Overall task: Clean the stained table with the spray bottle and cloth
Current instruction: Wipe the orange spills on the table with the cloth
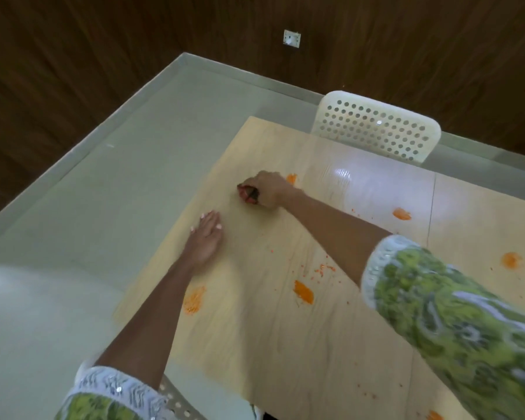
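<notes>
Around the table (285,344), floor lay open beyond its left edge, while a white perforated chair (376,128) stood against its far edge, blocking passage there.

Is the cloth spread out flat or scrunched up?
Scrunched up. The right hand grips the cloth in a small wad on the table.

Likely home dining room or similar plain indoor room. Light wood-grain table (285,313), white perforated plastic chair (376,128) at far edge. Dark wood-panelled walls (103,56), wall socket (291,37), pale smooth floor (119,183). Exact type uncertain.
</notes>
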